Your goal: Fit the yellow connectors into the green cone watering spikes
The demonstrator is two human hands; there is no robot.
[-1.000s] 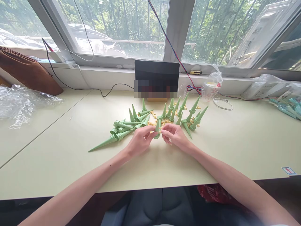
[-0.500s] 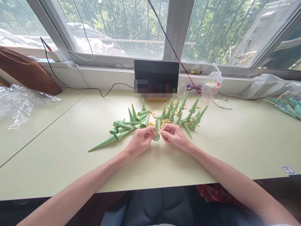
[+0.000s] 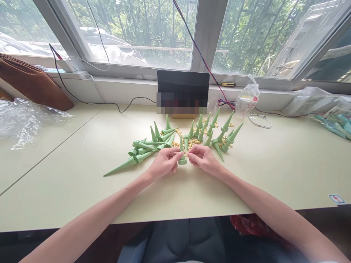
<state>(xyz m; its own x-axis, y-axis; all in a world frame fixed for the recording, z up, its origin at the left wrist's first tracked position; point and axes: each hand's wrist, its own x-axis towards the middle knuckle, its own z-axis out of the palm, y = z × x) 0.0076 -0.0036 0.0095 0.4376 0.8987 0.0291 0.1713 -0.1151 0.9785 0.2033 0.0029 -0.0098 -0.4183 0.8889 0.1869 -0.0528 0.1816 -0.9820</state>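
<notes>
My left hand (image 3: 165, 161) pinches a green plastic watering spike (image 3: 182, 160), its point up and its ribbed collar down, just above the table. On the spike's right side, the fingertips of my right hand (image 3: 203, 157) are closed on a small yellow valve (image 3: 187, 155), mostly hidden by the fingers. I cannot tell how far the valve sits in the spike. Behind my hands lies a heap of yellow valves (image 3: 195, 141). Left of them are loose green spikes (image 3: 149, 143), many lying down. To the right stand several spikes with yellow valves (image 3: 225, 125) in their sides.
A dark-screened tablet (image 3: 182, 86) leans at the back on a brown stand. Clear plastic wrap (image 3: 27, 117) and a brown bag (image 3: 33, 82) lie at the left. A bagged cup (image 3: 247, 95), a coiled white cable (image 3: 260, 121) and plastic packets (image 3: 307, 102) are along the right back.
The held spike has turned slightly more upright, and the left fingers have shifted a little on it. My right hand stays at its side.
</notes>
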